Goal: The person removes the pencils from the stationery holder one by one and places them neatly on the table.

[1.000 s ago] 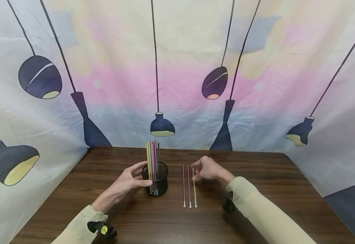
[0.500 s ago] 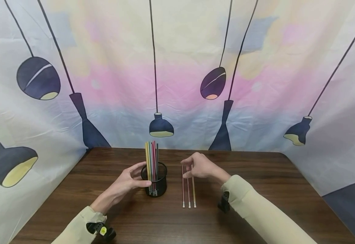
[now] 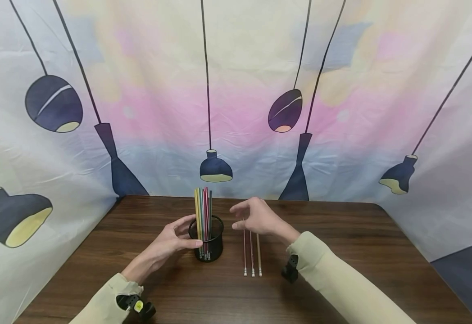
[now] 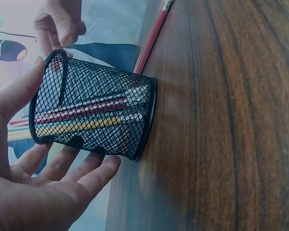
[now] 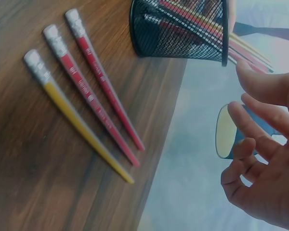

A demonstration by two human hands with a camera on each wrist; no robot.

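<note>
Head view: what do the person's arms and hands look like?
The left sleeve and right sleeve are pale cream; the left wrist device and right wrist device are black, the left bearing a yellow-green patch. The left hand and right hand are bare.

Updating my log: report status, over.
Left hand holds black cylindrical mesh cup; right hand empty. Two slim red pencils, one yellow, lying beside cup. No visible obstruction.

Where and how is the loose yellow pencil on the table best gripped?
Likely mid-shaft: the right hand could pinch the yellow pencil from above and the right, since it is slim, lies flat and ends the row, with a red pencil on its left.
</note>
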